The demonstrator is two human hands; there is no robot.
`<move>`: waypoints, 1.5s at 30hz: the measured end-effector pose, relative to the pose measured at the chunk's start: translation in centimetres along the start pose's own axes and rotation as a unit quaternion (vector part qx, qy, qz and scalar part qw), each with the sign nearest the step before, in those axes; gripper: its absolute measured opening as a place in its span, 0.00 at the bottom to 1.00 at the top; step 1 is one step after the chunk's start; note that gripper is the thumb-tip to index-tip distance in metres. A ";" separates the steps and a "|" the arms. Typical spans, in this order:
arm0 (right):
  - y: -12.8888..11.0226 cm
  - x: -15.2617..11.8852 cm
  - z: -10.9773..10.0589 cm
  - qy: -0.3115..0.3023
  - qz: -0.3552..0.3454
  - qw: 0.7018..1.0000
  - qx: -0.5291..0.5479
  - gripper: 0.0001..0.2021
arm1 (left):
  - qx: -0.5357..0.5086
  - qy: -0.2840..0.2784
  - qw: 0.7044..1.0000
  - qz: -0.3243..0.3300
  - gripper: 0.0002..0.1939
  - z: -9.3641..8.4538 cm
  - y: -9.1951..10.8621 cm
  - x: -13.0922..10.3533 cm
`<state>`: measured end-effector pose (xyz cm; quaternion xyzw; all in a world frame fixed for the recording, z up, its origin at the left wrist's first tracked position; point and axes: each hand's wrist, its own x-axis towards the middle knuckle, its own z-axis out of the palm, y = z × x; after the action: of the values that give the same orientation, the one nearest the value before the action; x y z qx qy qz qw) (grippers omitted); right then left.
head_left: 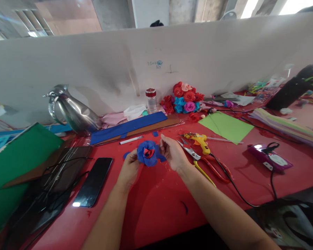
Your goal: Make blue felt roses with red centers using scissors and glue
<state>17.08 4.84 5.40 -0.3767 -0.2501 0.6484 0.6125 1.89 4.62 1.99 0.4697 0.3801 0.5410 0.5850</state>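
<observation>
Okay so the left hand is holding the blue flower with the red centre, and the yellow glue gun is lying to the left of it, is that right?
Not quite: the head view shows the yellow glue gun lying to the right of the blue flower, which the left hand is holding.

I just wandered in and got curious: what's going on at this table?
A person is working with bare hands at a red table. The left hand holds a blue flower with a red centre; the right hand is raised beside it, its grip unclear. A yellow glue gun lies to the right, and colourful flowers sit by the wall.
</observation>
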 end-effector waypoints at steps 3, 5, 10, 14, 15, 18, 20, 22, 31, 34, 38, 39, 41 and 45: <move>0.0 0.1 -0.1 0.019 -0.001 1.000 0.013 0.17 | -0.012 0.000 1.000 0.015 0.12 0.1 0.3 0.0; 0.1 0.2 -0.1 0.027 -0.003 1.000 0.016 0.17 | -0.016 0.005 1.000 0.016 0.12 0.2 0.4 0.1; 0.2 0.3 -0.3 0.040 -0.009 0.999 0.020 0.15 | 0.029 0.047 0.998 0.014 0.09 0.2 0.4 0.3; 0.3 0.3 -0.4 0.039 -0.019 0.999 0.022 0.15 | 0.076 0.087 0.993 0.005 0.07 0.1 0.5 0.3; 0.3 0.3 -0.5 0.042 -0.021 0.999 0.022 0.15 | 0.076 0.092 0.993 -0.004 0.07 0.2 0.5 0.3; 0.5 0.5 -0.6 0.061 -0.034 0.997 0.012 0.15 | 0.047 0.106 0.992 -0.048 0.10 0.4 0.9 0.2; 0.6 0.7 -0.7 0.068 -0.048 0.997 -0.004 0.15 | 0.012 0.109 0.990 -0.083 0.12 0.6 1.2 0.2; 0.7 0.7 -0.9 0.058 -0.060 0.996 -0.027 0.14 | -0.028 0.107 0.987 -0.117 0.12 0.7 1.4 0.3; 1.2 0.4 -0.7 0.036 -0.201 0.937 -0.283 0.15 | -0.089 0.133 0.966 -0.204 0.06 0.7 1.6 0.7; 1.7 0.2 -0.7 0.017 -0.259 0.881 -0.396 0.21 | -0.087 0.123 0.968 -0.200 0.06 1.0 1.6 0.4; 2.5 0.3 -0.8 0.032 -0.306 0.837 -0.453 0.23 | -0.051 0.101 0.979 -0.168 0.09 1.5 1.4 0.0; 2.7 0.4 -0.8 0.040 -0.309 0.832 -0.460 0.24 | -0.035 0.092 0.984 -0.149 0.10 1.7 1.4 -0.2; 2.8 0.5 -0.9 0.053 -0.310 0.826 -0.467 0.25 | 0.001 0.079 0.991 -0.108 0.10 2.0 1.2 -0.5; 2.9 0.6 -0.9 0.062 -0.304 0.827 -0.469 0.24 | 0.051 0.072 0.995 -0.056 0.08 2.5 1.1 -1.0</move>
<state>16.03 4.96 2.49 -0.5626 -0.5877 0.2092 0.5426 3.84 3.30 3.68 0.4370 0.4740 0.5195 0.5608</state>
